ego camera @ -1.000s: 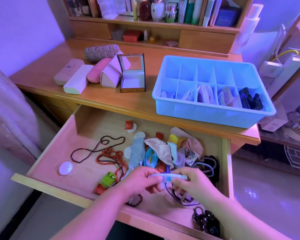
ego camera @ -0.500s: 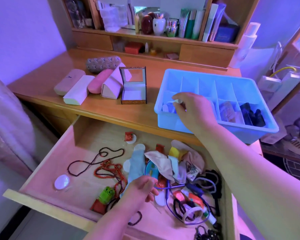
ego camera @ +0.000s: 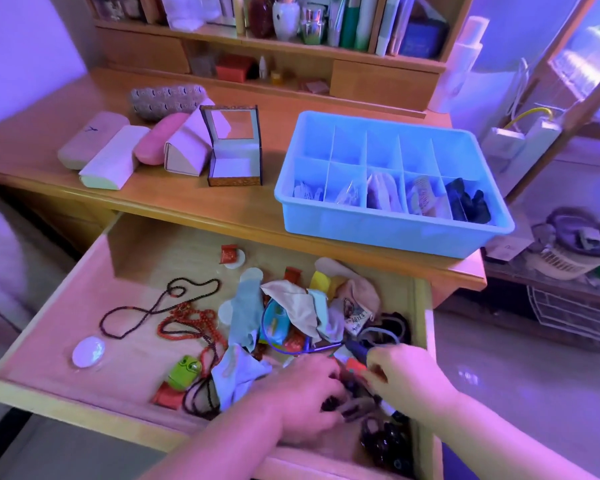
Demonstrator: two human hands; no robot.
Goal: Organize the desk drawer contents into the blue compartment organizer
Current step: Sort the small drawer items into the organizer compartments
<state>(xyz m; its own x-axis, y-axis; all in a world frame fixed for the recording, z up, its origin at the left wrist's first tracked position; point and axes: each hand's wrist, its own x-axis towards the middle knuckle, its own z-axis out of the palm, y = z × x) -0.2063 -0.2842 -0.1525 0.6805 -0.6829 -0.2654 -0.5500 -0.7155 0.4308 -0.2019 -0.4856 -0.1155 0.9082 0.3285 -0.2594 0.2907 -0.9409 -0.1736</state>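
Note:
The blue compartment organizer stands on the desk at the right; its front row holds small packets and dark clips, and its back row looks empty. Below it the open drawer holds bead necklaces, cloths, a green frog-faced item and cords. My left hand rests palm down on small dark items at the drawer's front. My right hand is beside it, fingertips pinched at a small orange piece and a dark pen; which one it grips is unclear.
Several glasses cases and an open mirrored box sit on the desk at the left. Shelves with books and bottles rise behind. Dark beads lie in the drawer's front right corner. A white oval case lies at the drawer's left.
My right hand left the organizer's front left compartment and came down into the drawer's front right. My left hand moved right and pressed down onto the clutter.

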